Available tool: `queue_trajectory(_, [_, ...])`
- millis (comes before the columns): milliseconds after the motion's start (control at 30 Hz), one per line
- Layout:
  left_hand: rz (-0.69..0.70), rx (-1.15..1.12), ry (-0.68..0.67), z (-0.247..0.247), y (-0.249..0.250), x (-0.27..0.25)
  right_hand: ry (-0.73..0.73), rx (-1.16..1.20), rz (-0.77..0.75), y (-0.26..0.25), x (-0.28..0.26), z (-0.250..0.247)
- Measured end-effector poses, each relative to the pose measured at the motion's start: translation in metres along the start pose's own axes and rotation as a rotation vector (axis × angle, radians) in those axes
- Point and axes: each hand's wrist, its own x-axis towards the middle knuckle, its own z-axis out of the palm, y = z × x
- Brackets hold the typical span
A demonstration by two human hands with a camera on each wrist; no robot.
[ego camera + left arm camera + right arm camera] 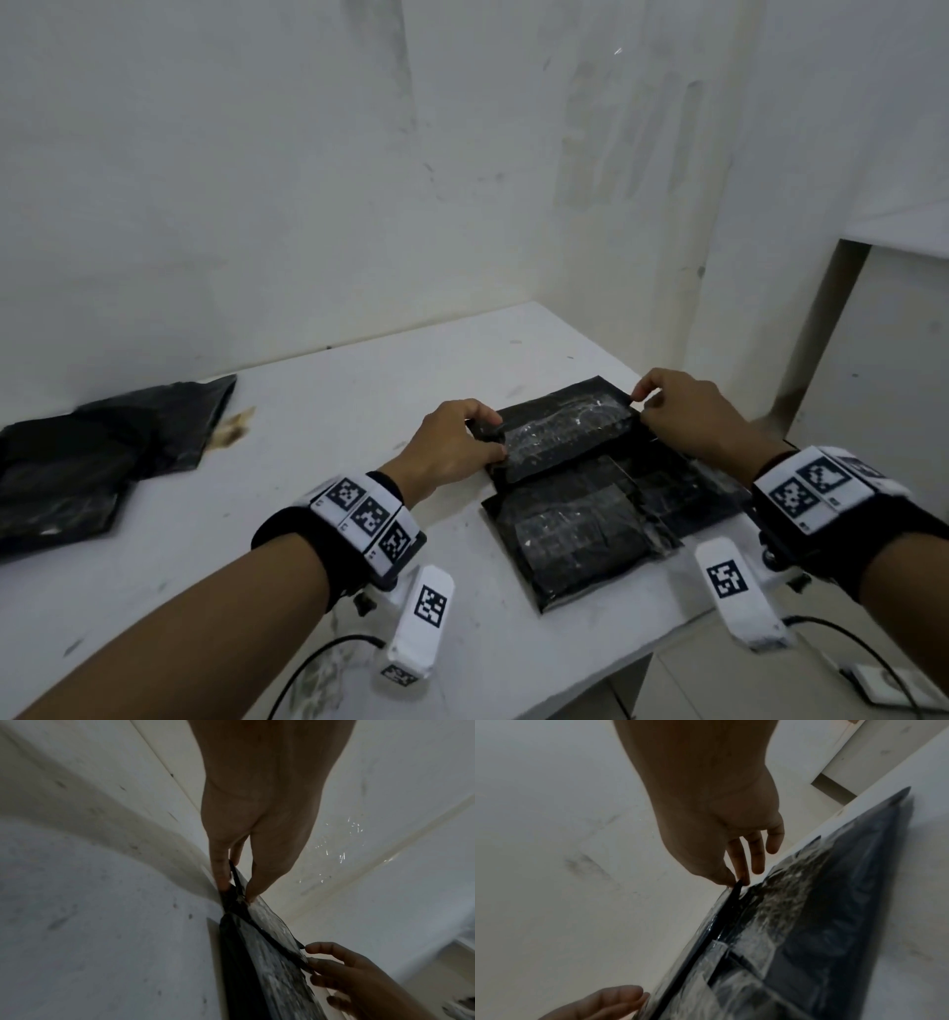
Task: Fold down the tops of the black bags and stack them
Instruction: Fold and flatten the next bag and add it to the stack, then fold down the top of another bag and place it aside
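A white table [328, 411] filled a corner of stained white walls [257, 180], and everything lay on it. At its far left sat a loose heap of black bags [102, 462], not yet folded. Towards the right edge lay a flat stack of bags [580, 534], and on top of it the bag being worked [565, 431]. The top flap of that bag was lifted and partway over. The left hand [452, 447] pinched the flap's left corner between thumb and fingers, and the right hand [688, 411] pinched the right corner between thumb and forefinger, its other fingers loose.

The plastic looked thin and slippery, so a corner might have slid out of either pinch. Uneven pull from the two hands would likely have skewed the crease. The stack sat near the table's edge, so a drag could have shifted it off.
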Motion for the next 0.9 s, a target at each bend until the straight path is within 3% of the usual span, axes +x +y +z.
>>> queue_trajectory(100, [0.141,0.305,-0.009,0.007,0.008,-0.001,0.015,-0.105,-0.2,-0.007,0.003,0.003])
queue_trajectory(200, [0.269,0.615,-0.264,0.019,0.01,0.0,-0.234,-0.303,-0.4,-0.015,0.006,0.016])
queue_trajectory(333, [0.1,0.725,-0.496,0.026,0.018,-0.013,-0.486,-0.449,-0.228,-0.013,0.001,0.025])
queue_trajectory(667, [0.077,0.717,-0.553,0.025,0.016,-0.017,-0.552,-0.514,-0.184,-0.015,-0.002,0.024])
queue_trajectory(900, [0.105,0.585,-0.454,0.012,0.028,-0.026,-0.545,-0.484,-0.167,-0.024,-0.003,0.013])
